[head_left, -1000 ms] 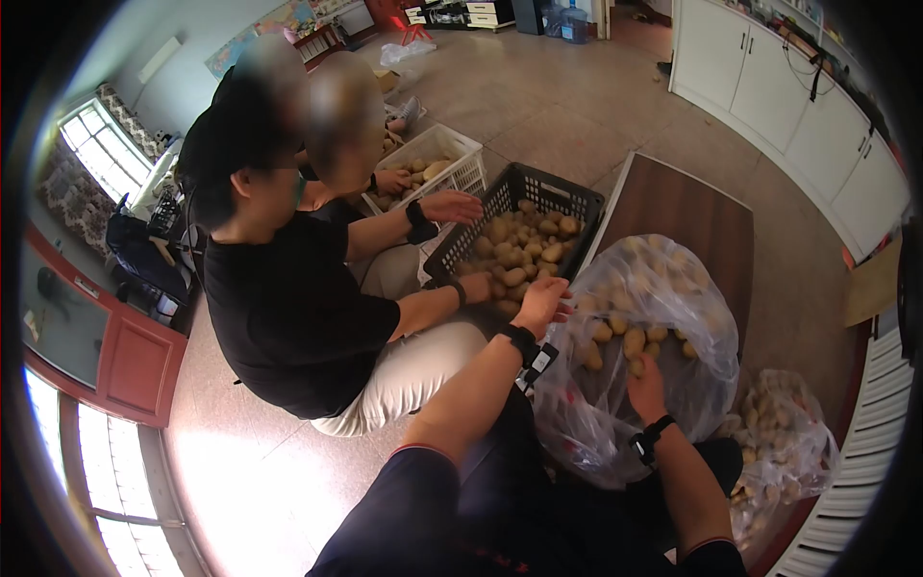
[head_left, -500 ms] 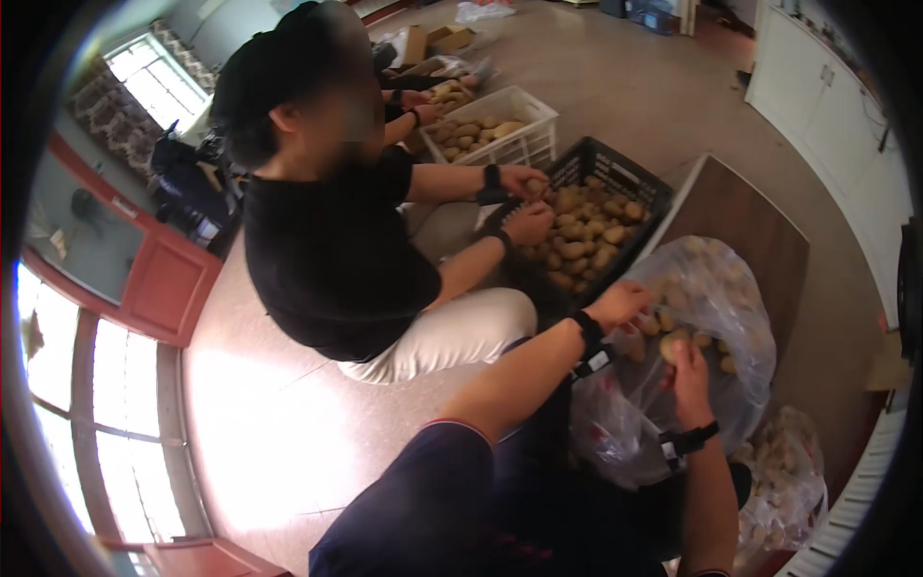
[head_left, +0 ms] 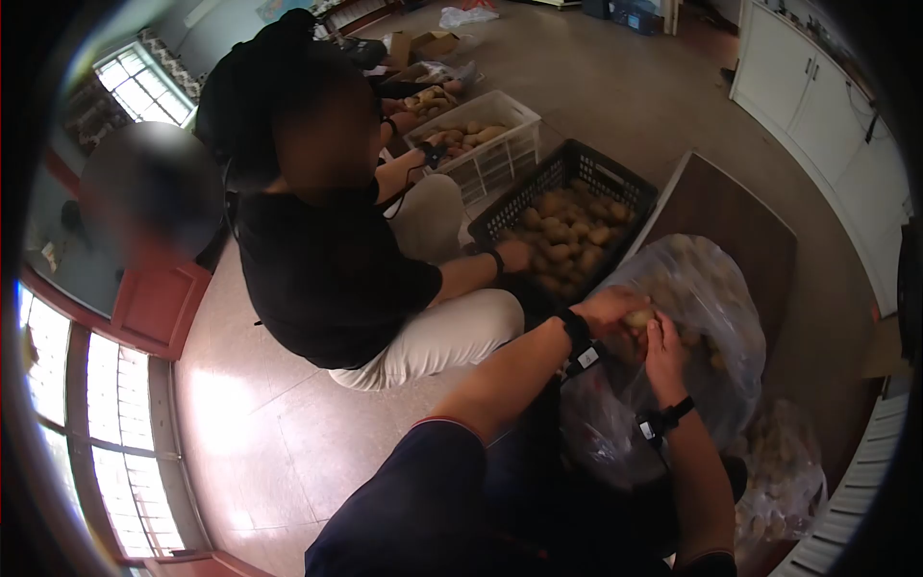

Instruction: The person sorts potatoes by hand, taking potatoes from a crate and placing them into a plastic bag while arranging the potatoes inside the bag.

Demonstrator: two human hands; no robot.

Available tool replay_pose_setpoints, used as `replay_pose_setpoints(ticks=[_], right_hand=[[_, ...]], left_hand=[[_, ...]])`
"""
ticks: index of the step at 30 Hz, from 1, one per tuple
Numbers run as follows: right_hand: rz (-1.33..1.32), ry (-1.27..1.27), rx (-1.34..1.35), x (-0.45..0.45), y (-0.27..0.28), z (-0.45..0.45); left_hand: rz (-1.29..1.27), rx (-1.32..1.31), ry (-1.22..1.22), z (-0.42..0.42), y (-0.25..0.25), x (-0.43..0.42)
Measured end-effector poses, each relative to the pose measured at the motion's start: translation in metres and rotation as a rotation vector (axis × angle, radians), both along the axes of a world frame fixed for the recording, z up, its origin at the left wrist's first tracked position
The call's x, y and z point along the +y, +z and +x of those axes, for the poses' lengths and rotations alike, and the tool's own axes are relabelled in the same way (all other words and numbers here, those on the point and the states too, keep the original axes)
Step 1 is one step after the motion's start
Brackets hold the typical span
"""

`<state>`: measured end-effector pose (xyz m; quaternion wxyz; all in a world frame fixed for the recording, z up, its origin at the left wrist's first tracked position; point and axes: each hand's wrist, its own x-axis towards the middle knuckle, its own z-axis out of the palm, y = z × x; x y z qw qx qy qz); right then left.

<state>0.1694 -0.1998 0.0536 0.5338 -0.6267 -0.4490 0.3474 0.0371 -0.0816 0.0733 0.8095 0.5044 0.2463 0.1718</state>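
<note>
My left hand (head_left: 613,313) and my right hand (head_left: 665,354) meet over a clear plastic bag (head_left: 735,288) that holds several potatoes. Between them is a pale yellow potato (head_left: 638,317), partly covered by the fingers. The left fingers curl around its near left side, and the right fingertips press on it from the right. Dark straps with small devices circle both wrists. Beyond the bag, a black crate (head_left: 615,171) contains a heap of potatoes. A co-worker's hand (head_left: 514,255) is at that crate's near left side.
A co-worker in a black shirt (head_left: 327,279) sits close on my left. Farther off is a white crate (head_left: 510,159) of potatoes. A brown board (head_left: 735,221) lies right of the black crate. Another clear bag (head_left: 784,471) of potatoes sits at lower right, and white cabinets (head_left: 803,87) line the right.
My hands have come together on the potato, which only the right hand held before. One co-worker hand has left the black crate. The view has shifted slightly.
</note>
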Motion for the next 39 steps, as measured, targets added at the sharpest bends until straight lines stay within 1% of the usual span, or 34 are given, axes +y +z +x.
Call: replay_pose_setpoints(ticks=[1,3,4,6,8,9,10,11,12,13,14,15,16,17,19,20,21,22,23,24,25,27,28,30,31,33,34,36,37,39], right_hand=[[0.023,-0.006,-0.072,0.002,-0.017,0.002],[0.057,-0.027,-0.222,-0.004,-0.038,0.013],[0.038,-0.056,-0.232,-0.010,-0.037,0.018],[-0.218,0.075,-0.016,-0.018,-0.029,0.016],[-0.264,0.041,-0.038,-0.027,-0.038,0.022],[-0.301,0.024,-0.050,-0.028,-0.043,0.023],[-0.327,0.019,-0.014,-0.030,-0.048,0.027],[-0.334,0.007,-0.012,-0.034,-0.067,0.035],[-0.273,0.018,-0.062,-0.035,-0.087,0.042],[-0.212,0.028,-0.113,-0.039,-0.100,0.049],[-0.219,0.014,-0.112,-0.043,-0.092,0.049],[-0.265,0.002,-0.086,-0.045,-0.084,0.049],[-0.312,-0.016,-0.059,-0.046,-0.077,0.048],[-0.325,-0.042,-0.056,-0.048,-0.075,0.048],[-0.248,-0.068,-0.411,-0.051,-0.072,0.052],[-0.279,-0.061,-0.399,-0.051,-0.065,0.053],[-0.289,-0.075,-0.400,-0.052,-0.064,0.054],[-0.253,-0.094,-0.461,-0.053,-0.064,0.055],[-0.214,-0.109,-0.522,-0.053,-0.065,0.057],[-0.247,-0.103,-0.506,-0.051,-0.066,0.060],[-0.252,-0.107,-0.506,-0.051,-0.065,0.061],[-0.153,-0.170,-0.719,-0.050,-0.064,0.065],[-0.157,-0.175,-0.720,-0.049,-0.061,0.066],[-0.199,-0.152,-0.821,-0.049,-0.056,0.070],[-0.203,-0.156,-0.820,-0.049,-0.058,0.073],[-0.228,-0.152,-0.919,-0.046,-0.060,0.078],[-0.226,-0.152,-0.917,-0.045,-0.059,0.079],[-0.344,-0.119,-0.898,-0.040,-0.057,0.081],[-0.335,-0.115,-0.893,-0.037,-0.057,0.081],[-0.390,-0.126,-0.897,-0.030,-0.056,0.083]], left_hand=[[-0.165,0.084,0.046,-0.002,0.006,0.000],[-0.176,0.071,0.110,-0.003,0.004,0.005],[-0.173,0.061,0.133,-0.003,0.005,0.007],[-0.151,0.025,0.175,-0.007,0.002,0.014],[-0.139,-0.004,0.183,-0.014,-0.010,0.025],[0.023,0.007,0.247,-0.019,-0.014,0.030],[0.101,0.012,0.270,-0.025,-0.018,0.034],[0.178,0.020,0.296,-0.031,-0.021,0.038],[0.551,0.149,0.391,-0.037,-0.025,0.042],[0.783,0.237,0.430,-0.043,-0.023,0.042],[1.010,0.343,0.489,-0.049,-0.024,0.043],[1.120,0.397,0.519,-0.054,-0.031,0.049],[1.145,0.421,0.537,-0.060,-0.048,0.060],[1.100,0.427,0.552,-0.066,-0.071,0.072],[0.804,0.328,0.599,-0.076,-0.136,0.110],[0.691,0.294,0.626,-0.080,-0.156,0.120],[0.625,0.297,0.626,-0.077,-0.152,0.118],[0.559,0.300,0.628,-0.075,-0.147,0.117],[0.057,0.111,0.751,-0.071,-0.106,0.103],[-0.453,-0.079,0.840,-0.068,-0.082,0.095],[-0.456,-0.076,0.835,-0.068,-0.083,0.095],[-0.446,-0.117,0.856,-0.070,-0.084,0.098],[-0.448,-0.115,0.851,-0.070,-0.085,0.098],[-0.391,-0.151,0.905,-0.069,-0.086,0.097],[-0.393,-0.149,0.900,-0.070,-0.088,0.098],[-0.416,-0.123,0.938,-0.070,-0.091,0.102],[-0.414,-0.122,0.939,-0.070,-0.093,0.102],[-0.351,-0.147,0.909,-0.074,-0.097,0.103],[-0.342,-0.146,0.916,-0.074,-0.095,0.104],[-0.416,-0.074,1.036,-0.068,-0.091,0.105]])
